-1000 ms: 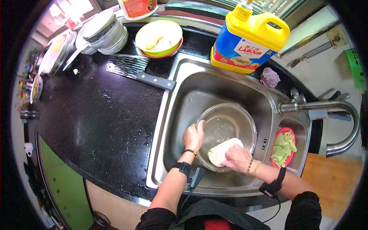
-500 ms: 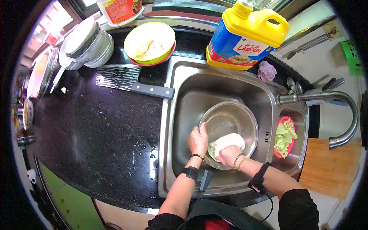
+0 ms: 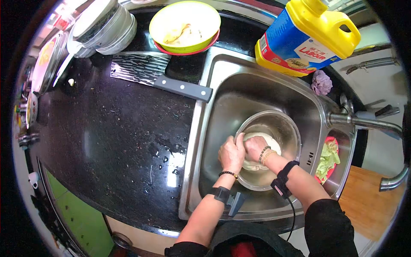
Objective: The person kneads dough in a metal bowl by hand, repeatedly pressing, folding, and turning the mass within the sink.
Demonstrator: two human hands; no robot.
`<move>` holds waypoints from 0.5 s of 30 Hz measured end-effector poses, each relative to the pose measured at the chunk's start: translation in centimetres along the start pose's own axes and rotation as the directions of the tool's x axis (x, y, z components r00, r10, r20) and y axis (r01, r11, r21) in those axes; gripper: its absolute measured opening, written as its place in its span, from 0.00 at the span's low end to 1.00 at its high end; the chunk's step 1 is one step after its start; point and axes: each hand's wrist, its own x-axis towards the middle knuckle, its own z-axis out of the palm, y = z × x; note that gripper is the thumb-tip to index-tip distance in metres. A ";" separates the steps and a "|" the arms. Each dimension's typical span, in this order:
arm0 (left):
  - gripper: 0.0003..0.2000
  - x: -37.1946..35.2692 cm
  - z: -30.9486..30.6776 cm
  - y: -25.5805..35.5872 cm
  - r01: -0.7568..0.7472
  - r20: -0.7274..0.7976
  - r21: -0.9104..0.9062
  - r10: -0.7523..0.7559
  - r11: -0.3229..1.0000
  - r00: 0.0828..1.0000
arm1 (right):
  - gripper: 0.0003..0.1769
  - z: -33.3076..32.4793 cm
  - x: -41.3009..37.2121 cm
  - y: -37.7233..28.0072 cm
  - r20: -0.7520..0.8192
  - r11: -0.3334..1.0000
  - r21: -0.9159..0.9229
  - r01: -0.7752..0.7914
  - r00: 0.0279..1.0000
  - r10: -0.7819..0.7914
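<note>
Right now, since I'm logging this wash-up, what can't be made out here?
Head view:
White lump in the steel bowl: largely under the right hand; cloth or food, unclear.
Left hand at the bowl's rim: its own back hides the grip.
Tap: bend lost at the right edge.
Yellow jug: cap cut off at the top.
</note>
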 end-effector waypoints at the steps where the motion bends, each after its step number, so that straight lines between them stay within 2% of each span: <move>1: 0.24 0.0 0.0 0.0 0.000 0.016 -0.031 0.001 1.000 1.000 | 0.09 -1.0 -0.2 -0.2 -0.045 0.999 0.053 0.012 0.999 -0.010; 2: 0.24 0.0 -0.1 0.0 0.000 0.027 -0.060 0.002 0.998 1.000 | 0.09 -0.6 -0.3 0.5 -0.047 0.999 0.044 0.021 0.999 -0.019; 3: 0.23 0.0 -0.1 -0.1 -0.019 0.027 -0.051 0.020 0.999 0.999 | 0.10 0.5 -0.3 1.7 -0.138 0.949 0.315 -0.003 0.989 0.048; 4: 0.23 0.1 -0.1 -0.2 -0.021 0.026 -0.046 0.022 0.999 0.999 | 0.12 0.2 -0.6 1.6 -0.202 0.823 0.569 -0.002 0.969 0.142; 5: 0.24 0.2 0.1 -0.3 -0.035 -0.001 -0.018 0.035 0.999 0.999 | 0.13 -0.2 -1.3 1.8 -0.270 0.658 0.753 0.006 0.915 0.300; 6: 0.24 0.1 0.3 -0.4 -0.050 -0.017 0.010 0.050 0.999 0.999 | 0.12 -1.0 -2.3 2.5 -0.276 0.647 0.757 -0.088 0.855 0.440; 8: 0.25 0.2 0.3 -0.5 -0.097 -0.024 -0.056 0.096 0.994 0.995 | 0.16 -0.3 -3.9 5.3 -0.360 0.701 0.702 -0.124 0.788 0.500; 9: 0.25 0.1 0.4 -0.4 -0.086 -0.023 -0.024 0.085 0.996 0.996 | 0.23 0.3 -4.9 6.6 -0.197 0.672 0.683 -0.285 0.814 0.546; 10: 0.25 0.0 0.1 -0.1 -0.073 -0.026 0.009 0.073 0.997 0.997 | 0.23 1.5 -5.7 7.7 -0.196 0.666 0.685 -0.295 0.806 0.558; 12: 0.25 0.1 0.3 -0.2 -0.039 -0.008 -0.013 0.039 0.999 0.999 | 0.31 3.6 -7.1 8.9 0.130 0.558 0.717 -0.417 0.867 0.481; 13: 0.25 0.1 0.2 -0.2 -0.059 -0.028 -0.025 0.058 0.998 0.998 | 0.35 3.4 -7.7 8.4 0.121 0.406 0.887 -0.219 0.960 0.254; 15: 0.25 0.1 0.3 -0.3 -0.067 -0.032 -0.013 0.067 0.998 0.997 | 0.37 6.1 -7.9 8.5 0.087 0.400 0.894 -0.201 0.954 0.287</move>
